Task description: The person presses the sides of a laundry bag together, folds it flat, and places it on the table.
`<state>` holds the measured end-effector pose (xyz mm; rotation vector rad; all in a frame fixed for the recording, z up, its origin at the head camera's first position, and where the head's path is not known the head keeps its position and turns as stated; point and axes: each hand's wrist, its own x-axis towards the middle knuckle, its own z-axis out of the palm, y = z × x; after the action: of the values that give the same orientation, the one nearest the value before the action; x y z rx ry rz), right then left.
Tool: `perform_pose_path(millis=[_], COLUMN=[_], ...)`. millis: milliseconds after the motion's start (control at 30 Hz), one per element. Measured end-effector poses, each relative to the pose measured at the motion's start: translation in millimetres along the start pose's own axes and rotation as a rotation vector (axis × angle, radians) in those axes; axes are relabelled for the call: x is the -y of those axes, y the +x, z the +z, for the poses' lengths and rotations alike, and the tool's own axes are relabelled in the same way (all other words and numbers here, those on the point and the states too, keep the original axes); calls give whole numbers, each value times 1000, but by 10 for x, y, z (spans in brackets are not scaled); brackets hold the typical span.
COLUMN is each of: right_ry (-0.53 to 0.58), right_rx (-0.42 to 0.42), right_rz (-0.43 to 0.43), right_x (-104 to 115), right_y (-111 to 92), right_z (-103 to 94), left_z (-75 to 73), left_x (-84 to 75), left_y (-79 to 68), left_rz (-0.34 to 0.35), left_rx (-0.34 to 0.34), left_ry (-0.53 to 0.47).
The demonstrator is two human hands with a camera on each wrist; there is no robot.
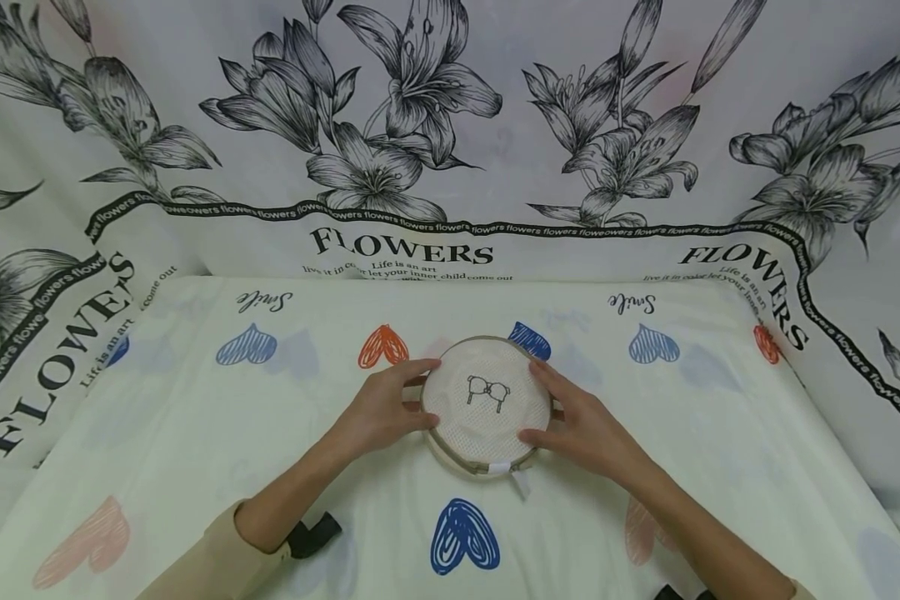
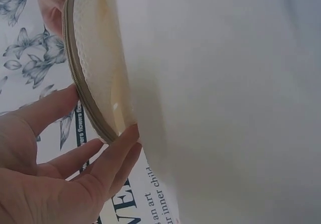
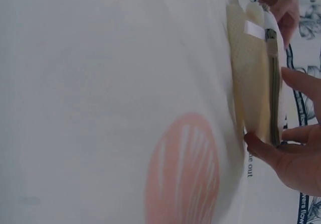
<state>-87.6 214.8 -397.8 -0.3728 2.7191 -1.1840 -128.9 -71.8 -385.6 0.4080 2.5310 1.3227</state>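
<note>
A round, cream mesh laundry bag [image 1: 487,433] with a small line drawing of a bra on top sits between both hands in the head view. Its brownish zipper [image 2: 83,78] runs round the side, and a white tag [image 1: 499,468] shows at the near edge. My left hand [image 1: 381,408] grips the bag's left side, thumb on the near part of the rim and fingers farther round. On the opposite side my right hand [image 1: 588,425] holds it the same way. From the right wrist, the fingertips [image 3: 258,143] reach the bag's lower side, close over the cloth.
A pale tablecloth [image 1: 195,467] printed with hearts and "Smile" covers the surface. Behind it and at both sides hangs a white cloth [image 1: 510,150] with black flower prints and lettering. A black strap [image 1: 315,535] shows beside the left sleeve.
</note>
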Motion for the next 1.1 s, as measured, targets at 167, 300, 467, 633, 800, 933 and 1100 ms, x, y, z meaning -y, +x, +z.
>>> perform_pose_path(millis=[167,300,467,633,800,933,1100], right_ry=[-73,-133,-184,-394,-617,-686,-687], right_rx=[11,8,20,-2,-33,-29,-26], right_rz=[9,14,5,-113,-218,-268,-332], right_x=[13,31,19,9,23,17,14], right_y=[10,22,30,21,19,23,28], right_z=[18,38,87,137,153,160,153], left_z=[16,39,78,137,167,170,176], left_x=[29,13,-41,-62,-79,-92,-95], left_y=[6,-2,-49,-91,-93,-90,-88], left_rz=[17,69,152,230,297,346,394], left_rx=[14,31,54,89,106,122,143], left_ry=[24,168,383,491,559,593,627])
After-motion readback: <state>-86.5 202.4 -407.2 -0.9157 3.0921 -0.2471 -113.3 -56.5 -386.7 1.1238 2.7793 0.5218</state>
